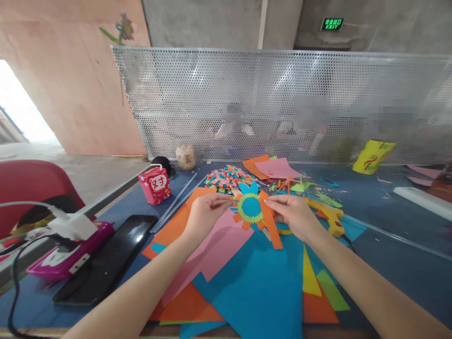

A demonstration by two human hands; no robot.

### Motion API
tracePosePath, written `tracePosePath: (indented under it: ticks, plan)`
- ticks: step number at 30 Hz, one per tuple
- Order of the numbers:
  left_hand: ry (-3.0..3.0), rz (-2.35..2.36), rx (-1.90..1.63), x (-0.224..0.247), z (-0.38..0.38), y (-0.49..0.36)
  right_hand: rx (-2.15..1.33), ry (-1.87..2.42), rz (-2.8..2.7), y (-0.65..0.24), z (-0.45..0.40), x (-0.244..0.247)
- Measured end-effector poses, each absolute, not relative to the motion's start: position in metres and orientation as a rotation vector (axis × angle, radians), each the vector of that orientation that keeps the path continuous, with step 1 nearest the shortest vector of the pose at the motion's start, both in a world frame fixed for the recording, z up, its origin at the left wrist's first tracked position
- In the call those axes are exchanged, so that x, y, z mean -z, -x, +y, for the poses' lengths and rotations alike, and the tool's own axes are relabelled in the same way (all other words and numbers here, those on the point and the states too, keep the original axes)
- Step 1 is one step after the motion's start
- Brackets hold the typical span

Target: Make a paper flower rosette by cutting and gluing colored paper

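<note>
A paper flower [250, 207] with a blue centre, a green ring and orange and blue petals is held up over the coloured sheets. My left hand [211, 212] pinches its left edge. On its right side, my right hand [290, 212] is closed on an orange paper strip [272, 226] that hangs down beside the flower. Beneath both hands lie a large blue sheet [261, 278] and pink sheets [226, 242]. Whether the strip is attached to the flower cannot be made out.
A pile of paper flowers [229, 178] lies behind the hands. The yellow glue gun [334, 220] rests at the right. To the left are a black phone [106, 259], a red box [155, 185] and a purple power strip [70, 254]. A perforated metal screen [212, 84] stands behind.
</note>
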State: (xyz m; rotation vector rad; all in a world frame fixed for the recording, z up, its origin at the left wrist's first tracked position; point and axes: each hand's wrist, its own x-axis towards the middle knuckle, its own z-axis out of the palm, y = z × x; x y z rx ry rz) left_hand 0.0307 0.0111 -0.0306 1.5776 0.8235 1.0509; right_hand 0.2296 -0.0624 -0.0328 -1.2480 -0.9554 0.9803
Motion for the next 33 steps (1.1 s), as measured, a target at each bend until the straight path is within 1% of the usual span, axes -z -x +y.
tracePosePath:
  ticks: [3,7,9,13,17,22,26,33]
  plan:
    - [-1.508,0.799,-1.116,0.031,0.012,-0.032,-0.945,1.245,-0.956,-0.230,-0.062,0.034]
    - [-1.268,0.762,-1.176,0.031,0.015,-0.035,-0.916,1.185,-0.921,-0.229,-0.061,0.034]
    - [-1.151,0.745,-1.118,0.031,0.014,-0.037,-0.905,1.144,-0.902,-0.229,-0.061,0.032]
    - [-1.027,0.666,-0.881,0.035,0.003,-0.045,-0.893,1.080,-0.887,-0.226,-0.061,0.033]
    - [-0.976,0.645,-0.850,0.038,-0.005,-0.052,-0.936,1.051,-0.904,-0.222,-0.062,0.034]
    - [-0.930,0.687,-1.007,0.035,0.011,-0.042,-0.984,1.039,-0.917,-0.228,-0.063,0.030]
    - [-0.934,0.673,-1.075,0.031,0.021,-0.035,-1.030,1.158,-0.954,-0.233,-0.063,0.030]
    - [-1.065,0.616,-0.997,0.032,0.010,-0.042,-1.188,1.186,-1.051,-0.212,-0.063,0.038]
